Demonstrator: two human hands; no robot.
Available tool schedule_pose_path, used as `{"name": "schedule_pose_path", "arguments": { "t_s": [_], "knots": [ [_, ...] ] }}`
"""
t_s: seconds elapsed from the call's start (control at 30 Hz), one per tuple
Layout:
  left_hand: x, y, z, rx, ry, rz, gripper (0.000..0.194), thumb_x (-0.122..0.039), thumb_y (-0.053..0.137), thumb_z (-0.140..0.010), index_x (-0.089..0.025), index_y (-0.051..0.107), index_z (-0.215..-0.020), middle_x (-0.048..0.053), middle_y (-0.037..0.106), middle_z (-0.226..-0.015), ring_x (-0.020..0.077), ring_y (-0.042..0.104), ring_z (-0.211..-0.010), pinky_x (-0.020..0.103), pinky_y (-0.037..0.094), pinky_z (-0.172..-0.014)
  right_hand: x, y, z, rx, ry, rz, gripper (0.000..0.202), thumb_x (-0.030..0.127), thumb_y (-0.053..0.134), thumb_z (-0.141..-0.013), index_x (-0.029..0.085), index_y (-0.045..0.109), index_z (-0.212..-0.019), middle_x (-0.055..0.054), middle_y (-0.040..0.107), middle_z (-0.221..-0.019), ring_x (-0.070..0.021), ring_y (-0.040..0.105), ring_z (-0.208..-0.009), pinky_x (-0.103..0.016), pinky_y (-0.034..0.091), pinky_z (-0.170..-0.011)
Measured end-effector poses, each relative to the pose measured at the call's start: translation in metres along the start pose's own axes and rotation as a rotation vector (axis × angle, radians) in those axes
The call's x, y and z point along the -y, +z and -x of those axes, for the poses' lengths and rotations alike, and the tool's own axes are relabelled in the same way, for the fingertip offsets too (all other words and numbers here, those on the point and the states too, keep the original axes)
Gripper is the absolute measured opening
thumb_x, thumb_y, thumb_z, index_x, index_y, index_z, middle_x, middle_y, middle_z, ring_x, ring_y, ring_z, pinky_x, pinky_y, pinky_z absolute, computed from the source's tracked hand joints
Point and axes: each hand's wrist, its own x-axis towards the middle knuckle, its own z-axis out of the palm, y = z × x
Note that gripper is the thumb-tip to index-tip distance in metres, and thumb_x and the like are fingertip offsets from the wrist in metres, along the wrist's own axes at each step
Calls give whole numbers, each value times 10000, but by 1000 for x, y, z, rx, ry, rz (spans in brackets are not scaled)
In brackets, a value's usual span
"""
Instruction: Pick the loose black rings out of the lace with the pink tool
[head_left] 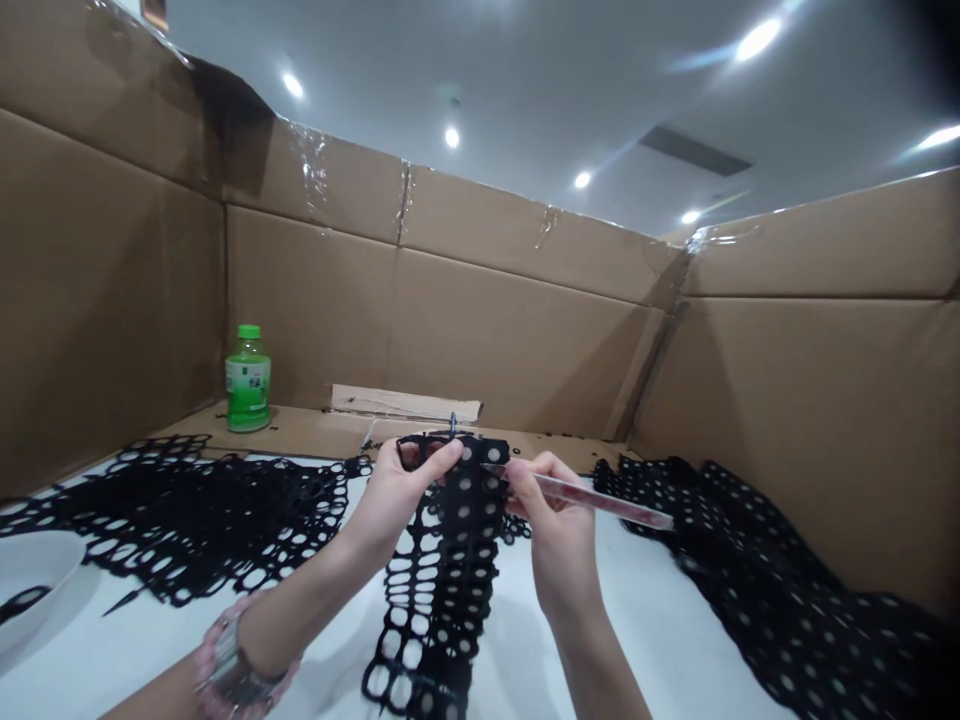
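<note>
My left hand (pixel 409 475) pinches the top edge of a black strip (pixel 469 540) full of round holes, thumb in front. The strip hangs down over the white table; on its right side the holes show pale round pieces or backing, and on its left they are open rings. A slim pointed tool (pixel 600 500) with a flat reddish, clear-looking handle is gripped in my right hand (pixel 559 520). Its dark tip touches or nearly touches the strip near the upper right. Whether the tool is a knife or tweezers I cannot tell.
Black netted sheets (pixel 217 510) lie to the left, and a dotted black sheet (pixel 780 590) spreads on the right. A white bowl (pixel 64 555) holding a dark piece sits at lower left. A green bottle (pixel 248 385) stands by the cardboard wall (pixel 517 320).
</note>
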Motion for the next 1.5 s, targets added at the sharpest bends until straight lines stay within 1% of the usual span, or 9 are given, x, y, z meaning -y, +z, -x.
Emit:
{"name": "schedule_pose_path", "arguments": {
  "t_s": [0.23,0.43,0.7,0.9,1.0,1.13,1.2,1.3,1.5],
  "knots": [
    [-5,0,5,17,-16,10,279,-371,738,-616,-139,616,-710,-10,616,-685,109,557,-661,215,418,-648,2,5,2,11,-64,6,238,343,650,-728,176,527,-612,34,511,-620,-84,430,-578,-194,351,-536],
    [-6,1,4,51,24,23,251,-359,724,-643,-140,617,-700,-8,616,-682,110,560,-677,208,425,-653,2,7,3,-2,-71,21,249,334,645,-733,179,498,-604,44,495,-581,-82,418,-551,-196,340,-528],
    [-7,3,5,61,63,60,211,-319,731,-641,-135,634,-676,0,641,-688,113,576,-681,195,442,-648,-6,10,5,36,65,-167,275,368,640,-739,186,459,-642,49,488,-611,-76,402,-573,-188,312,-541],
    [-10,5,6,13,61,72,201,-316,730,-625,-149,635,-684,-8,636,-668,111,573,-641,193,448,-626,-9,15,6,63,133,-252,293,398,623,-752,190,435,-666,49,502,-634,-77,400,-592,-190,313,-569],
    [-18,-3,2,90,-4,-32,186,-305,733,-602,-160,626,-648,-27,598,-594,92,526,-543,174,415,-528,-6,13,7,72,93,-191,291,390,618,-756,189,431,-660,49,478,-630,-80,382,-582,-198,304,-561],
    [-32,-17,-6,447,-26,-203,187,-296,703,-637,-153,602,-573,-28,544,-532,77,462,-489,164,351,-470,5,5,7,200,43,-13,274,371,621,-753,182,459,-640,39,456,-622,-88,370,-571,-211,283,-533],
    [-36,-21,-8,535,4,-273,176,-295,693,-653,-150,617,-588,-13,553,-546,86,467,-501,172,346,-476,10,2,7,239,54,17,276,376,618,-753,181,463,-634,36,455,-613,-93,376,-575,-213,287,-537],
    [-39,-20,-7,494,54,-295,181,-307,689,-657,-151,620,-596,0,556,-556,100,476,-509,183,349,-477,12,1,9,225,72,-23,281,386,614,-754,186,452,-638,38,464,-614,-99,400,-585,-216,316,-566],
    [-44,-15,1,431,79,-237,220,-317,683,-657,-161,579,-543,-16,545,-521,89,461,-473,180,346,-467,11,9,14,120,30,-92,279,373,624,-744,185,453,-629,32,500,-634,-100,428,-592,-220,334,-576]
  ]
}}
